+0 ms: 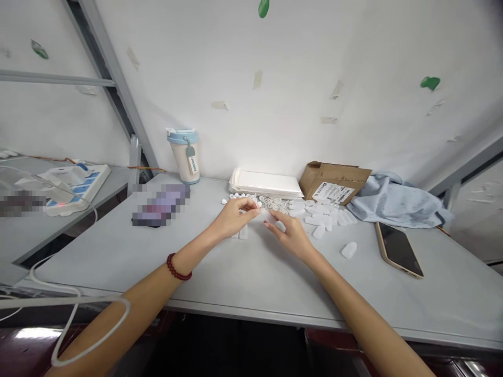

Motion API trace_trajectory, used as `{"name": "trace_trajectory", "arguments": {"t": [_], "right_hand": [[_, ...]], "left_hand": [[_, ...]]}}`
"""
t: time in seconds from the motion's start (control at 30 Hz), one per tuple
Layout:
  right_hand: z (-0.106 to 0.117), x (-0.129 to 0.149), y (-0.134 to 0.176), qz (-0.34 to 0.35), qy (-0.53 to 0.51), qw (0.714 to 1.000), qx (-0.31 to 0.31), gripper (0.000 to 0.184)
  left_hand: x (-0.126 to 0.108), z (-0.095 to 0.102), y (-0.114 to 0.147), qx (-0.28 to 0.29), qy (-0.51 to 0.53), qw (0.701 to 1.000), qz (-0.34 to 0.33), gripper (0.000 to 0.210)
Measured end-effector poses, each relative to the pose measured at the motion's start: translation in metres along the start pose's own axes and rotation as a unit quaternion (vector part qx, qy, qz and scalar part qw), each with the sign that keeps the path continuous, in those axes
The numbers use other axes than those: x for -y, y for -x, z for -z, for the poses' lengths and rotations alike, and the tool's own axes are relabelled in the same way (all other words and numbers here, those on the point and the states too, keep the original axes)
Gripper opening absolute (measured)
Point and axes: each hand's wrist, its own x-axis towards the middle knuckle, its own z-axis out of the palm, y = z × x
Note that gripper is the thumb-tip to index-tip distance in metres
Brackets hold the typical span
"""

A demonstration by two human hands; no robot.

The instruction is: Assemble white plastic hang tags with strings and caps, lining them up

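Over the middle of the grey table, my two hands meet at a small translucent white piece (pixel 264 215). My left hand (pixel 237 217), with a red bead bracelet (pixel 178 267) at its wrist, pinches one end of it. Thumb and fingers of my right hand (pixel 291 235) close on the other end. What exactly the piece is, I cannot make out. Behind my hands lie many small white parts (pixel 272 202). Similar flat, frosted pieces (pixel 314 220) are scattered to the right, and a few more (pixel 243 232) lie just below my left hand.
At the back stand a cream tumbler (pixel 184 159) with a blue lid, a white stack of flat packs (pixel 267 183) and an open cardboard box (pixel 334 183). A blue cloth (pixel 396 201) and a phone (pixel 398 250) lie right. A blurred purple item (pixel 161 205) and white cable (pixel 94 301) are left.
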Motion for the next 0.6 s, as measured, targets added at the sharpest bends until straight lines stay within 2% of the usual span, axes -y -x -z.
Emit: {"name": "trace_trajectory", "arguments": {"t": [0.4, 0.6], "right_hand": [[0.0, 0.0038, 0.0014, 0.024, -0.006, 0.999, -0.023, 0.022], [-0.0002, 0.0047, 0.0033, -0.015, -0.015, 0.999, -0.027, 0.03]], "left_hand": [[0.0026, 0.0, 0.0001, 0.009, 0.018, 1.0, -0.009, 0.022], [0.0011, -0.0001, 0.0014, 0.027, 0.015, 0.999, -0.011, 0.022]]}}
